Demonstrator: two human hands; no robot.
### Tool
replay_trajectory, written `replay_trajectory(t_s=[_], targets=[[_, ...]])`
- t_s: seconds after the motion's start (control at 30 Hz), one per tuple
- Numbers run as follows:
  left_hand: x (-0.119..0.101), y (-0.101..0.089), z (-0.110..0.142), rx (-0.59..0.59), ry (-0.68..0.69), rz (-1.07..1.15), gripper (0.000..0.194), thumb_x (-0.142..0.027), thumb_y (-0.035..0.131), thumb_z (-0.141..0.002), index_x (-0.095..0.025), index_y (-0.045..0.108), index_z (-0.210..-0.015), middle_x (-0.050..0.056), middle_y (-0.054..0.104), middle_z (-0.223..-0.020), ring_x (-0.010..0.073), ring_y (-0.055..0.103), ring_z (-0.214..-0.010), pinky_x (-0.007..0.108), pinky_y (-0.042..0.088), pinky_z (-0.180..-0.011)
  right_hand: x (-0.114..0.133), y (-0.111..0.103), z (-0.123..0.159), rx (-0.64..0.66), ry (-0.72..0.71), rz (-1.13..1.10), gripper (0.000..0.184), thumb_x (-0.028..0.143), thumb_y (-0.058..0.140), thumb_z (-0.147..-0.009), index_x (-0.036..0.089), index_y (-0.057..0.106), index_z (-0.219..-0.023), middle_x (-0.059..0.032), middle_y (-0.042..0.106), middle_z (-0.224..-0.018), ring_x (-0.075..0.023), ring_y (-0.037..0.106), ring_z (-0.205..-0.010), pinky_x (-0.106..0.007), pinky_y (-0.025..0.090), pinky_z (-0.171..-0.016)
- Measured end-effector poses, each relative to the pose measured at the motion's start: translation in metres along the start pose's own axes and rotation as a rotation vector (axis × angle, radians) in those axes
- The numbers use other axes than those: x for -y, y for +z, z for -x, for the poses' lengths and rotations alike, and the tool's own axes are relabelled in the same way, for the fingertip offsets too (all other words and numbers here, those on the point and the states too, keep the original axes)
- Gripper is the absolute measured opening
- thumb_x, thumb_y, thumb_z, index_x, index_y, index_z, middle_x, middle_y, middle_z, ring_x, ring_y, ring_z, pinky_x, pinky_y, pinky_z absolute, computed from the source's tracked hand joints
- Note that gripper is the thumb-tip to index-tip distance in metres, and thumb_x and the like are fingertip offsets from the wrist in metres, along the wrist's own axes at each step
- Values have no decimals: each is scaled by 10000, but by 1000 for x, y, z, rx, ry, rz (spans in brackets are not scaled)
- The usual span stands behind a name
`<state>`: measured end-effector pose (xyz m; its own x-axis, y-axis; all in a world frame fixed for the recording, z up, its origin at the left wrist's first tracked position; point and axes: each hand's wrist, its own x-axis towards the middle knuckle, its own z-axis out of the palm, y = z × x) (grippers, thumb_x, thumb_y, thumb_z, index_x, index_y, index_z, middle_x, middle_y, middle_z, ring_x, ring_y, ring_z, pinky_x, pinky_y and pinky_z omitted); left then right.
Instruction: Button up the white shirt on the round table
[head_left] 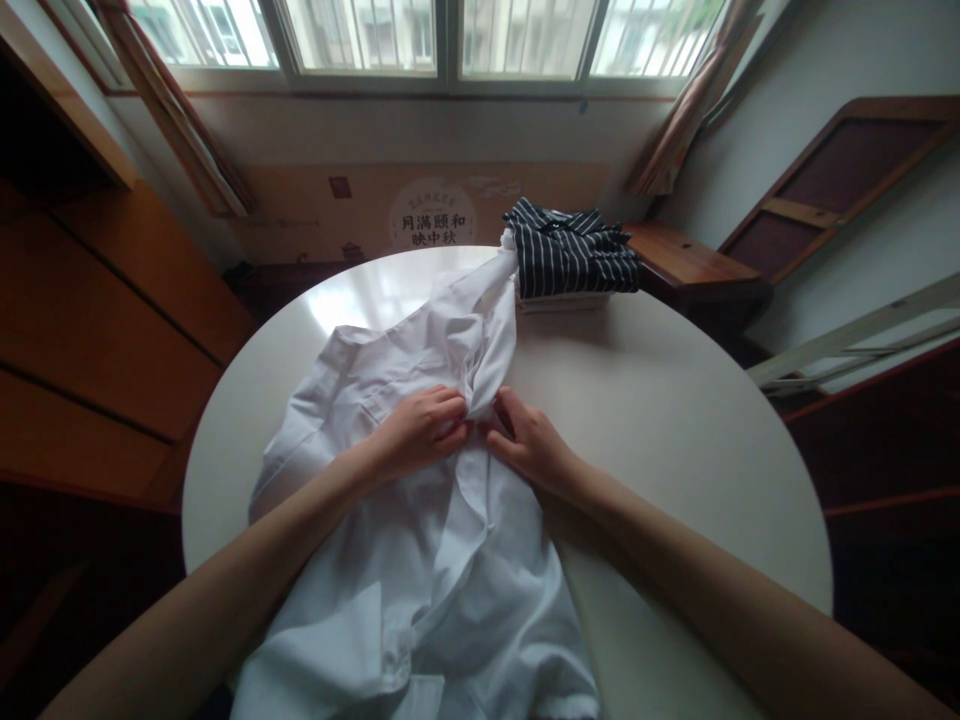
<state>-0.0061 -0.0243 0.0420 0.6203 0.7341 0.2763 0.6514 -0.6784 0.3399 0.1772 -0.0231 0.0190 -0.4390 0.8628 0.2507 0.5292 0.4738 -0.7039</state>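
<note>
A white coat-like garment (405, 560) lies rumpled along the left half of the round white table (675, 430), its lower end reaching toward me. Near its middle, my left hand (427, 425) is closed on the front edge, fingers curled into the cloth. Just to the right, my right hand (529, 435) pinches the same edge between thumb and fingers. Between the two hands the fabric is bunched, so any button there is hidden. One upper part of the garment stretches up to the folded stack at the back.
Black-and-white striped clothing (574, 250) lies folded on top of pale folded cloth at the table's back right. Beyond it stands a wooden desk (690, 255). A wooden cabinet (112, 330) is on the left, and windows with curtains (176, 110) line the far wall.
</note>
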Motion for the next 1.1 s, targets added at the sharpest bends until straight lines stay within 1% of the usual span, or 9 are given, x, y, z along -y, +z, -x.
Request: replay_trajectory(t_s=[0.4,0.73,1.1], targets=[[2,3,1,-18,-25,-1,112,-214,437,-795,-167,493,-712,29,550,-798,140,505,-769,238,407,-689,1,-1,0,-6,-13,-2,154,217,470,-731,210,319,-757,58,393,-607,-91,398,-526,-207,288,-515],[1,3,0,-33,-36,17,114,-208,437,-784,-168,503,-701,21,546,-770,134,501,-738,241,405,-668,1,-1,1,-8,-16,-1,138,232,460,-731,209,328,-763,57,398,-606,-93,405,-522,-208,291,-511],[0,2,0,-13,-37,4,109,-210,439,-790,-166,497,-708,27,545,-775,137,500,-744,238,403,-672,1,0,0,-7,-13,-8,133,234,461,-728,209,335,-762,56,393,-605,-94,396,-522,-213,295,-512]])
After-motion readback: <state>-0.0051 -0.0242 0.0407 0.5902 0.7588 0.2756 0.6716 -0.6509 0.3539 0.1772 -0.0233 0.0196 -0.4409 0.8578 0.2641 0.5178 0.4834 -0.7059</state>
